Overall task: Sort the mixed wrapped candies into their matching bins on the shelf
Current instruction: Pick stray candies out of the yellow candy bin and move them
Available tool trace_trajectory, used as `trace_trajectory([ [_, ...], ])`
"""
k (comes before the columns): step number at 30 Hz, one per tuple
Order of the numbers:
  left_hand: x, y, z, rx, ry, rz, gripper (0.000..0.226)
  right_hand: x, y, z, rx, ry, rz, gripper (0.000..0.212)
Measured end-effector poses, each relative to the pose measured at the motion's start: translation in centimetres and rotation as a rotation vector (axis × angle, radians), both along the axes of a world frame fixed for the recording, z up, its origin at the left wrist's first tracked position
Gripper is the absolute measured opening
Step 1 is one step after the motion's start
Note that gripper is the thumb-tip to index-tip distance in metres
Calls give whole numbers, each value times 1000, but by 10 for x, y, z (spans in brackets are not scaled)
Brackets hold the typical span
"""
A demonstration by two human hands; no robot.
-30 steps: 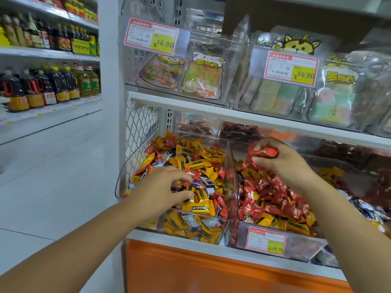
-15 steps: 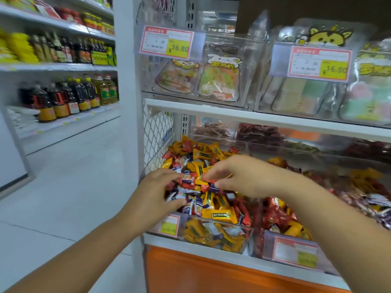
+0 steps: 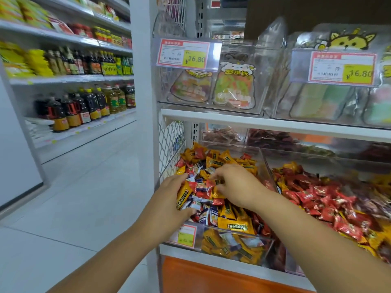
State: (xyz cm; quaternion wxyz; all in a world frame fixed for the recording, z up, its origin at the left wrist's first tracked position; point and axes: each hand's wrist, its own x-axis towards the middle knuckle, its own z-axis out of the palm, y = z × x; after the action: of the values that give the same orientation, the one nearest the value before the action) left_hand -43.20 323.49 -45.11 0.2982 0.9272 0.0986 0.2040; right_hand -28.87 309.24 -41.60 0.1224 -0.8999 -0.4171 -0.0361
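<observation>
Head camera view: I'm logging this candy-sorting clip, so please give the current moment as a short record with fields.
left clear plastic bin: mixed yellow, red and blue-white wrapped candies
right clear plastic bin: mostly red wrapped candies, some yellow
left hand: grips a long yellow wrapped candy at the left bin's near side
right hand: fingers curled into the left bin's pile; whether it holds a piece is unclear
sorting: unfinished, both bins hold mixed colours

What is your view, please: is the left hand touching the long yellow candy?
Touching. The head view shows the left hand gripping the long yellow candy, fingers and thumb curled round it.
</observation>
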Motion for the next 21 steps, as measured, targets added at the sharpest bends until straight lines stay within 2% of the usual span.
trace_trajectory([
  [3, 0, -1, -1, 5, -13, 10, 79, -9, 23, -9, 9, 145, 118, 45],
  [5, 1, 0, 0, 28, -17, 3, 70, -6, 32, -16, -60, 124, 138, 52],
  [7, 2, 1, 2, 65, 18, -2, 58, -3, 33, -18, -62, 85, 120, 44],
  [9, 4, 3, 1, 94, 68, -12, 47, -4, 26, -16, 5, 71, 98, 28],
  [12, 9, 5, 1, 165, 114, -40, 40, -6, 2, 2, 219, 162, 44, 15],
  [14, 12, 5, 1, 184, 157, -60, 37, -8, -16, 22, 234, 217, 9, 13],
  [18, 14, 6, 3, 190, 247, -68, 33, -18, -31, 38, 85, 337, 92, 16],
  [21, 13, 6, 5, 188, 265, -62, 33, -31, -22, 20, -165, 334, 206, 46],
])
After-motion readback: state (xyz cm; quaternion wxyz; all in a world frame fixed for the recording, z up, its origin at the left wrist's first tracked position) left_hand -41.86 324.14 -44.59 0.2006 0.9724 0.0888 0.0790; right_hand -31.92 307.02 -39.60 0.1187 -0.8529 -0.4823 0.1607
